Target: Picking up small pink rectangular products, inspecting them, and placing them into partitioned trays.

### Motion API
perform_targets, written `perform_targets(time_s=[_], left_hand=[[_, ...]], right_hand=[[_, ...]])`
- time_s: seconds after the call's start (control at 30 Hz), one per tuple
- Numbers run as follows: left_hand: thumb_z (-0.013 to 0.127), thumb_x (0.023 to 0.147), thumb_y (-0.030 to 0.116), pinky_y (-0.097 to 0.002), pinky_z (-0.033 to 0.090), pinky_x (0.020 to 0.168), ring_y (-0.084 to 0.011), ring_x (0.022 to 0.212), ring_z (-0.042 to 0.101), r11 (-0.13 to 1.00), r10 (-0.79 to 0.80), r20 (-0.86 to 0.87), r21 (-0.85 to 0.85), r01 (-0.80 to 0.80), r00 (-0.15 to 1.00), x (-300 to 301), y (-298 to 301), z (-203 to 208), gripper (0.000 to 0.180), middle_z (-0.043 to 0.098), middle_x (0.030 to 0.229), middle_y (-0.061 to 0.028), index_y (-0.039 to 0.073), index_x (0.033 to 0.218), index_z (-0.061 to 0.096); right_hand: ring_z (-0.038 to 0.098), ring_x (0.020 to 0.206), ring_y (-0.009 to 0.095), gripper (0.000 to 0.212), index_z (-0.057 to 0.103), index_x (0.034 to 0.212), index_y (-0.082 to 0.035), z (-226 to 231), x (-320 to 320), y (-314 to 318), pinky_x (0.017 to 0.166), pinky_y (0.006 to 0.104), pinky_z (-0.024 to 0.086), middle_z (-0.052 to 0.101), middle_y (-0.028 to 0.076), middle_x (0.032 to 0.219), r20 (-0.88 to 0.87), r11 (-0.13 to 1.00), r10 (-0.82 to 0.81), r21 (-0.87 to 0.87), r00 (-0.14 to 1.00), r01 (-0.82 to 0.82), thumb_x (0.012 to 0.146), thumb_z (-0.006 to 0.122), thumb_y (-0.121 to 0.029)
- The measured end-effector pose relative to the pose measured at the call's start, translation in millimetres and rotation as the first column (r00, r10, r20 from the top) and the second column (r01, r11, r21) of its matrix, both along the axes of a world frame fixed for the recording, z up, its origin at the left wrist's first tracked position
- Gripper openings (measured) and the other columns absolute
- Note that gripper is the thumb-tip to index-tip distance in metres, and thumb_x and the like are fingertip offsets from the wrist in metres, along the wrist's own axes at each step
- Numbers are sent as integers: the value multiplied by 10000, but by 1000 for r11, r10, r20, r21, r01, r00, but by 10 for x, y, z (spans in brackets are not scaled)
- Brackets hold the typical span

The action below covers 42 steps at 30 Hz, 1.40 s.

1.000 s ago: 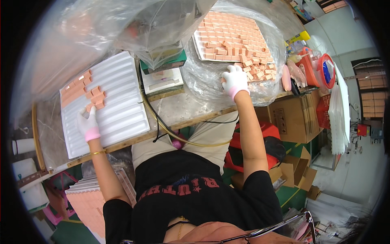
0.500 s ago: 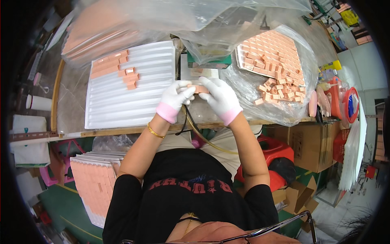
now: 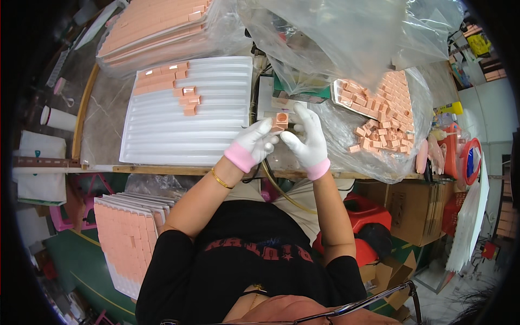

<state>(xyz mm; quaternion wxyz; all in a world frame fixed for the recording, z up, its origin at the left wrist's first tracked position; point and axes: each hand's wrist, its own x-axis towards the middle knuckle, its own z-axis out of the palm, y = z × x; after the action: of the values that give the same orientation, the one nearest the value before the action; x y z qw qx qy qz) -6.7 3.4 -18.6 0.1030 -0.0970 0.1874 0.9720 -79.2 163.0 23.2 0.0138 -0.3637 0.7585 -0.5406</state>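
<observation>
In my gloved left hand [image 3: 251, 144] is a small peach-coloured square piece with a round hole [image 3: 281, 118], pinched between thumb and fingers, its hole showing. A second peach surface shows just below it; I cannot tell whether that is another piece. My gloved right hand [image 3: 307, 138] is just to the right, thumb and fingers spread apart, seemingly off the piece. Left of my hands lies a white ridged tray [image 3: 179, 135], with peach pieces [image 3: 154, 80] in rows at its upper left and a few stepped further down. Loose peach pieces [image 3: 382, 138] are heaped at the right.
Behind the heap, a tray of peach pieces [image 3: 398, 89] lies on clear plastic [image 3: 346, 130]. Plastic sheeting [image 3: 336, 38] hangs over a green box [image 3: 303, 95]. Stacked filled trays [image 3: 157, 27] stand far left, others [image 3: 127, 238] below the table. A hose [image 3: 276, 187] passes below my hands.
My right hand's fingers have come away from the piece and spread. The piece, earlier between both hands, is now in my left with its round hole showing. The whole view has shifted slightly.
</observation>
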Motion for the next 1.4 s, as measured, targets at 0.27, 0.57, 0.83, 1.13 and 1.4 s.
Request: perform_targets(time_s=[0.27,0.57,0.83,1.13,1.4], left_hand=[[527,950,290,-190,442,576,-83,736,527,997,-60,37,-35,61,998,16,62,76,344,583,1010,-22,54,1201,517],[511,953,329,-189,452,585,-73,759,542,999,-30,8,35,29,1000,14,213,-34,365,586,995,-28,59,1197,512],[558,918,243,-270,476,821,-165,955,594,188,384,-77,-969,-160,920,181,-251,260,444,612,1128,-118,-23,1265,477],[642,843,317,-364,418,952,-278,1085,556,-398,621,-276,-917,-9,734,493,-1536,-578,505,580,1155,-203,-29,1194,532],[661,817,362,-378,429,909,-307,995,583,-517,551,-181,-841,163,815,523,-1844,-729,509,602,1073,-210,-41,1113,568]], right_hand=[[576,913,158,372,565,1206,0,-15,21,-23,832,269,445,623,79,978,104,994,8,-107,995,3,850,636,-82],[586,960,260,455,586,1153,13,-236,124,-45,896,344,443,569,158,1177,6,986,-83,-145,997,83,744,701,-150],[568,889,316,242,663,818,-41,-238,-626,-28,792,395,442,616,141,913,-132,973,-231,-12,964,232,651,743,-197],[561,920,323,286,665,929,-117,-69,-468,-33,829,416,452,623,73,964,-380,824,-233,411,895,389,686,725,-258],[662,673,272,152,685,720,-45,1647,517,-242,583,371,531,651,113,705,257,94,751,870,608,-484,587,725,-108]])
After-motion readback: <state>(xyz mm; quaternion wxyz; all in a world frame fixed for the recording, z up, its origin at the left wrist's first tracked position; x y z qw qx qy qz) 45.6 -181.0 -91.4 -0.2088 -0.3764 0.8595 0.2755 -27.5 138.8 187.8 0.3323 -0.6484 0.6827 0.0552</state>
